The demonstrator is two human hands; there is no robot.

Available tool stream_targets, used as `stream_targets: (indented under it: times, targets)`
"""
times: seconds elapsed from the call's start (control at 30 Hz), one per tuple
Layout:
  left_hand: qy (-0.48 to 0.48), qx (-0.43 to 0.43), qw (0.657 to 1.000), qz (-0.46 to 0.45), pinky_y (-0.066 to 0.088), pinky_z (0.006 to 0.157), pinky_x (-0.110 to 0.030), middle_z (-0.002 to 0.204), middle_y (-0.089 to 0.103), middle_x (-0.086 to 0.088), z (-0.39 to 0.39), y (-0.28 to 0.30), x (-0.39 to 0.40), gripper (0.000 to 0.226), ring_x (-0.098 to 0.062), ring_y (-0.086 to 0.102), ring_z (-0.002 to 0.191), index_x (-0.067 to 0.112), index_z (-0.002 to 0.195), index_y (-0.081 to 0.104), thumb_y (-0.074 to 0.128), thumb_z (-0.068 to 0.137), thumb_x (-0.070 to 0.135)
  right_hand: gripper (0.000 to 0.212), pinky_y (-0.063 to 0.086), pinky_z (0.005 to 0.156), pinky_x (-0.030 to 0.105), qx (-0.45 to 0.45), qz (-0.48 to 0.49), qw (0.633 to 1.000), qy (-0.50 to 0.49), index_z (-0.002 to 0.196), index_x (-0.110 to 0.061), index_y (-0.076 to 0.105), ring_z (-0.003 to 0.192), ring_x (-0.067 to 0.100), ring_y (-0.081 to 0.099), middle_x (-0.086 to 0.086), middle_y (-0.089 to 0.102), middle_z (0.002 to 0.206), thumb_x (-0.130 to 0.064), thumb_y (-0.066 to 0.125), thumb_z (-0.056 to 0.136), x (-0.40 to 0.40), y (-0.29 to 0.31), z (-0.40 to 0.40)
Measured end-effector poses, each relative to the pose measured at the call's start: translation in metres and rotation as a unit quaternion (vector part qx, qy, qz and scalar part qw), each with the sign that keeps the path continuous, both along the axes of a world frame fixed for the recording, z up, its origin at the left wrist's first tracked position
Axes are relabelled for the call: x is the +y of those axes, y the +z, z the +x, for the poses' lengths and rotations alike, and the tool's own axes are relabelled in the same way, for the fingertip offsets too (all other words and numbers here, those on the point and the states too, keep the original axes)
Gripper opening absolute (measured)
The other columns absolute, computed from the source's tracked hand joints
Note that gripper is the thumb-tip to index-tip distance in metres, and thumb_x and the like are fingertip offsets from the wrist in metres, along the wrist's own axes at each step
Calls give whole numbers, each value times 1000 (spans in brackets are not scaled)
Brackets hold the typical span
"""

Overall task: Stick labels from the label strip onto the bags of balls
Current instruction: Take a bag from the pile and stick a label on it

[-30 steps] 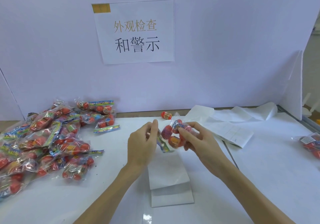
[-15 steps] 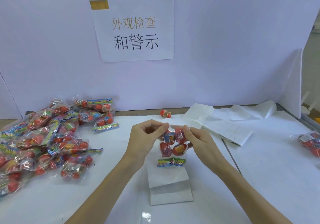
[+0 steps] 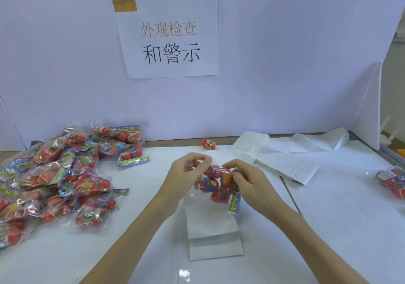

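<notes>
Bag (image 3: 215,185) of balls is up in the air over the table (image 3: 328,229), just above the white label strip (image 3: 213,235) lying flat in front. Left hand (image 3: 186,178) pinches its top left edge, right hand (image 3: 249,181) pinches the top right, fingers curled on the clear plastic. Its colourful header card hangs down on the right side; print too small to read. Big pile of bags (image 3: 54,178) sits off to the left, one more bag (image 3: 392,180) at the far right edge. A loose ball (image 3: 208,144) sits by the back wall. Folded paper (image 3: 287,165) lies to the right. Sign (image 3: 168,37) on the wall reads 外观检查 和警示.
</notes>
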State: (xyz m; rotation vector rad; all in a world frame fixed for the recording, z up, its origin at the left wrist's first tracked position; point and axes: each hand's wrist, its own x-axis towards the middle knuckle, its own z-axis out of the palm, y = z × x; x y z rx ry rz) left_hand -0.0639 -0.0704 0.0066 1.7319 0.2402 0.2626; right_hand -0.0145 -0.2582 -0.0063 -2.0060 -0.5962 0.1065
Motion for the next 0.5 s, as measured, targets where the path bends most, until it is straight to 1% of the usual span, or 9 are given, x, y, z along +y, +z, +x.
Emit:
stream_targets:
  times: [0.03,0.1,0.17,0.23,0.3,0.37,0.43,0.47,0.5]
  targets:
    - [8,-7,1000,9,54,60,-21,86,72,-4,0,-1,-1,24,-11,62,70,13,101,75,63,102,33,36,52,64,13,-12,5,1000,-4,94,-37,65,78,4,64,-6,71,82,-12,44,109,1,-1,0]
    - [36,-21,999,-21,54,61,-22,82,72,-7,0,-2,-1,24,-14,61,73,10,92,77,63,103,27,33,53,66,19,-23,24,999,-18,90,-34,67,82,7,66,-13,72,80,-18,47,110,0,-1,4]
    - [56,-28,997,-43,52,62,-25,82,72,-9,0,-3,1,22,-17,59,72,12,92,79,65,102,26,35,54,67,22,-12,39,999,-30,87,-31,68,77,6,67,-18,73,77,-20,46,111,-2,1,9]
    - [73,-26,994,-80,55,65,-30,87,76,0,1,-3,1,19,-11,65,74,16,97,80,67,100,30,38,59,70,28,9,49,998,-35,88,-29,71,75,8,71,-19,74,78,-23,43,113,-4,3,11]
    - [88,-36,991,-96,52,55,-22,82,75,8,0,-5,-4,17,-2,65,65,22,100,81,68,99,32,38,59,63,26,9,50,998,-38,89,-25,72,69,14,72,-14,74,78,-24,42,113,-3,3,8]
    - [102,-66,989,-80,45,51,-15,76,71,11,-1,-7,-5,16,-1,56,55,25,103,81,66,99,31,33,54,57,19,-24,34,997,-61,90,-21,70,63,7,71,-17,72,77,-26,46,111,-2,1,6]
    - [87,-105,987,-85,45,59,-16,70,64,7,-2,-5,-2,20,-5,48,59,24,110,81,64,100,30,29,52,57,21,-52,2,993,-104,94,-23,69,61,2,68,-14,70,74,-39,49,109,-5,1,7]
    - [64,-126,986,-89,46,66,-16,70,61,5,-2,-3,0,23,-10,48,64,24,112,81,64,99,32,33,50,55,23,-39,1,993,-115,96,-25,69,56,5,66,-9,70,69,-49,48,107,-7,2,7]
    - [35,-142,985,-90,47,73,-17,73,61,3,-3,-2,1,25,-13,50,70,24,114,81,64,98,34,42,48,52,24,24,39,992,-114,100,-25,70,52,9,64,-3,70,66,-58,45,105,-9,3,8]
